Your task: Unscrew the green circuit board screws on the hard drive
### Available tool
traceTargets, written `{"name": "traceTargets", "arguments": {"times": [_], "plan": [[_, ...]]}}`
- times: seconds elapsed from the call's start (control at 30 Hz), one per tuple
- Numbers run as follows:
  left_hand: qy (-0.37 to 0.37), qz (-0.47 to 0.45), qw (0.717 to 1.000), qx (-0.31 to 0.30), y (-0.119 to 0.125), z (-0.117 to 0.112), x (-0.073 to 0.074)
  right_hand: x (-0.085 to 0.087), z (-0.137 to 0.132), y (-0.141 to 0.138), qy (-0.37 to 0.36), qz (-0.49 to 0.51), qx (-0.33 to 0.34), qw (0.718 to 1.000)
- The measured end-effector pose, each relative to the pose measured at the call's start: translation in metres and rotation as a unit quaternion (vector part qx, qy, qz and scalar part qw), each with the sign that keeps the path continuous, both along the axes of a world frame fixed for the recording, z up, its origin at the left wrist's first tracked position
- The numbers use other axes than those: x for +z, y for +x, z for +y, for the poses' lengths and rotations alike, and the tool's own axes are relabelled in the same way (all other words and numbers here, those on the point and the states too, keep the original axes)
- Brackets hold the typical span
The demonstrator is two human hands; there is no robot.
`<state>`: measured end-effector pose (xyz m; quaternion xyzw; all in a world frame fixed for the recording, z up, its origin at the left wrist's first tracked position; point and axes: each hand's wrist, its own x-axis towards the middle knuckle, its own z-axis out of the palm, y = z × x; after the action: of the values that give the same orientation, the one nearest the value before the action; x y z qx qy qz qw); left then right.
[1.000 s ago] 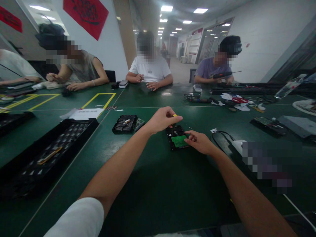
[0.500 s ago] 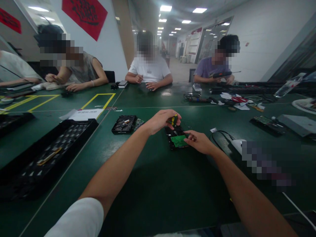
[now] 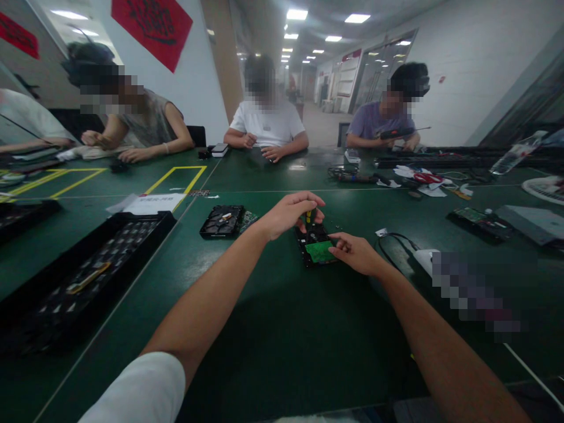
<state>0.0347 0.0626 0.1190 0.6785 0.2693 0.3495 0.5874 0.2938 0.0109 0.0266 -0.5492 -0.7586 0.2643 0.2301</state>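
A black hard drive (image 3: 311, 239) with a green circuit board (image 3: 319, 251) lies on the green table in front of me. My left hand (image 3: 296, 212) is closed around a screwdriver (image 3: 311, 217) with a black and yellow handle, held upright over the drive's far part; its tip is hard to make out. My right hand (image 3: 352, 251) grips the drive's right edge beside the board, thumb and forefinger pinched there. Left of them rests a second black drive (image 3: 221, 221), with a loose circuit board (image 3: 249, 220) against its right side. Tiny screws (image 3: 338, 227) lie just beyond the drive.
A long black tray (image 3: 88, 276) stands at the left. To the right are a white power strip (image 3: 426, 257) with a cable, a device with an exposed board (image 3: 478, 223) and a grey box (image 3: 531, 223). Several people sit across the table, one holding a power tool (image 3: 396, 134).
My left hand's fingers have shifted slightly on top of the screwdriver handle. The drive and my right hand stay in place.
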Motion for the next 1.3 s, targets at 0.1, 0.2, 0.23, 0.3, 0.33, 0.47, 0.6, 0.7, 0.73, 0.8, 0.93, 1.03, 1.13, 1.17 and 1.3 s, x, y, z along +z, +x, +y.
{"name": "traceTargets", "arguments": {"times": [0.1,0.2,0.23,0.3,0.33,0.47,0.6,0.7,0.73,0.8,0.93,1.03,1.13,1.17,1.3], "plan": [[0.018,-0.003,1.0,0.002,0.0005,-0.0007,0.0006,-0.0001,0.0001,0.0002,-0.002,0.001,0.004,1.0],[0.048,0.011,0.998,0.046,0.0014,-0.0007,0.0005,0.0003,-0.0001,0.0007,-0.003,-0.006,0.005,1.0],[0.049,0.012,0.997,0.059,0.0017,-0.0008,0.0004,0.0002,-0.0001,0.0009,-0.003,-0.008,0.005,1.0],[0.036,0.001,0.997,0.063,0.0023,-0.0014,0.0003,-0.0004,0.0002,0.0012,-0.002,-0.01,0.003,1.0],[0.024,-0.007,0.998,0.054,0.0026,-0.0019,0.0004,-0.0008,0.0003,0.0014,-0.002,-0.01,0.003,1.0],[-0.008,-0.023,1.0,0.003,0.003,-0.0038,0.0012,-0.002,0.0007,0.0014,0.005,-0.007,0.006,1.0],[-0.047,-0.054,0.997,-0.03,0.0024,-0.0045,0.0017,-0.0018,0.0004,0.0013,0.009,-0.01,0.008,1.0],[-0.084,-0.08,0.992,-0.042,0.0017,-0.004,0.0012,-0.0022,0.0004,0.0017,0.011,-0.009,0.007,1.0],[-0.082,-0.078,0.993,-0.041,0.0015,-0.0036,0.0008,-0.0025,0.0005,0.0018,0.009,-0.008,0.007,1.0],[-0.057,-0.063,0.996,-0.031,0.0013,-0.0026,0.0,-0.003,0.0008,0.0019,0.005,-0.003,0.006,1.0],[0.024,-0.015,0.999,0.017,0.0015,0.0001,-0.0019,-0.0029,0.0012,0.0012,-0.001,0.003,0.003,1.0],[0.06,0.009,0.997,0.056,0.0022,0.0026,-0.0037,-0.0018,0.0008,0.0002,-0.002,-0.003,-0.002,1.0],[0.057,0.002,0.996,0.07,0.0023,0.0044,-0.0053,-0.0012,0.0001,-0.0003,0.002,0.0,0.001,1.0],[0.053,-0.002,0.996,0.068,0.0021,0.0047,-0.0056,-0.0011,0.0,-0.0003,0.003,0.001,0.002,1.0],[0.032,-0.022,0.999,0.033,0.001,0.0048,-0.0055,-0.0008,0.0002,0.0003,0.008,-0.006,0.001,1.0]]}}
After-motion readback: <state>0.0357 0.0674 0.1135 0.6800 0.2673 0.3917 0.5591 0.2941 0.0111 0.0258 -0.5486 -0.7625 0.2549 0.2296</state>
